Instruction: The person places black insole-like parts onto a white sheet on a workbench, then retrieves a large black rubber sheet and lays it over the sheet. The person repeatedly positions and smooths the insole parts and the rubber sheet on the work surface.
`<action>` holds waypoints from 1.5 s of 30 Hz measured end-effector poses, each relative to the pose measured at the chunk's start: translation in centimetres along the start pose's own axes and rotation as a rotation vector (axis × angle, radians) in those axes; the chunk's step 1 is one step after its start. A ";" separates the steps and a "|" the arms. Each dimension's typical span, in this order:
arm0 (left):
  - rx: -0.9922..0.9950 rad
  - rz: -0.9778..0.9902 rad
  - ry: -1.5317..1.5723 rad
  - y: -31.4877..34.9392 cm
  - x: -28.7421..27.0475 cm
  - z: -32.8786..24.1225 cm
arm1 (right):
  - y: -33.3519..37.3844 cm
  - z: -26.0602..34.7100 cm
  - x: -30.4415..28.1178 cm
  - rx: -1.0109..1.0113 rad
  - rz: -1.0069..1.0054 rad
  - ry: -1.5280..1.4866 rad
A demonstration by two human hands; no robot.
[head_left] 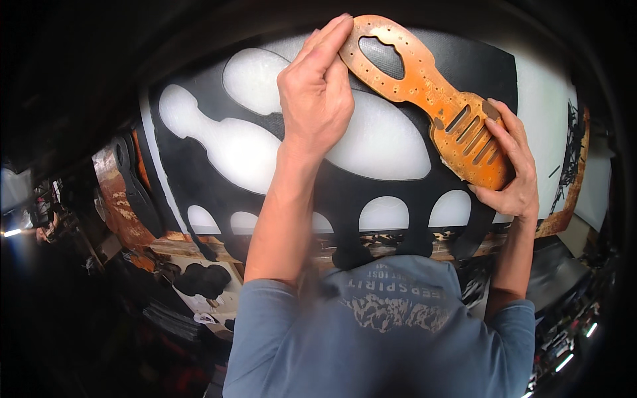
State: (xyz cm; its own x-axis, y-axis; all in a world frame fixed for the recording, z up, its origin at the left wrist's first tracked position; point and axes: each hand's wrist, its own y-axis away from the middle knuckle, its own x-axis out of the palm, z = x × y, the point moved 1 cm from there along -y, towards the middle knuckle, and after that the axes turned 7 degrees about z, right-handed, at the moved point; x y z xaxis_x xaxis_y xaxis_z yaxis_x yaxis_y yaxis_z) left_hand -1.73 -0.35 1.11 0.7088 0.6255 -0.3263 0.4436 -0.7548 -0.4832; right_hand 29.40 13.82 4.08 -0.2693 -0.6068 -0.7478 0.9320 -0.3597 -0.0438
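Observation:
A sole-shaped orange cutting die (pixel 448 103), worn and dotted with small holes, lies slantwise between my two hands. One end has a large wavy-edged opening, the other a row of slots. My left hand (pixel 315 99) grips its far left end, fingers stretched along the edge and thumb hidden. Around the near right end wraps my right hand (pixel 514 159), thumb at the lower edge and fingers on top. Beneath the die is a black sheet (pixel 371 189) with several sole-shaped cutouts, through which the white board (pixel 544 86) shows.
Narrow black strips of the sheet hang over the wooden bench edge (pixel 318 251) towards me. Black scraps (pixel 572 152) lie along the board's right side. A black sole-shaped piece (pixel 137 192) rests at the left. Dark rounded pieces (pixel 202 280) sit lower left, below bench height.

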 end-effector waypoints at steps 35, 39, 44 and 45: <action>-0.105 0.234 -0.257 -0.3 -1.1 -0.8 | 2.7 -0.3 1.5 0.049 -0.162 0.017; -0.034 0.194 -0.232 -0.2 -0.7 -0.4 | 2.5 -0.6 1.7 -0.015 -0.196 -0.031; 0.076 0.159 -0.279 -0.2 -0.5 0.6 | 2.1 -0.4 1.6 -0.031 -0.215 -0.052; 0.082 0.162 -0.288 -0.2 -0.6 0.8 | 2.0 -0.3 1.6 -0.036 -0.215 -0.046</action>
State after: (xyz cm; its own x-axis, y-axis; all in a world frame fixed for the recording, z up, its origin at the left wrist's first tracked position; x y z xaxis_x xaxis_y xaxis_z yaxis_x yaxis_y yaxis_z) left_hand -2.67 -0.43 0.68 0.5776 0.5373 -0.6146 0.2840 -0.8381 -0.4657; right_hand 30.96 12.38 2.60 -0.4730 -0.5512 -0.6874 0.8597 -0.4593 -0.2233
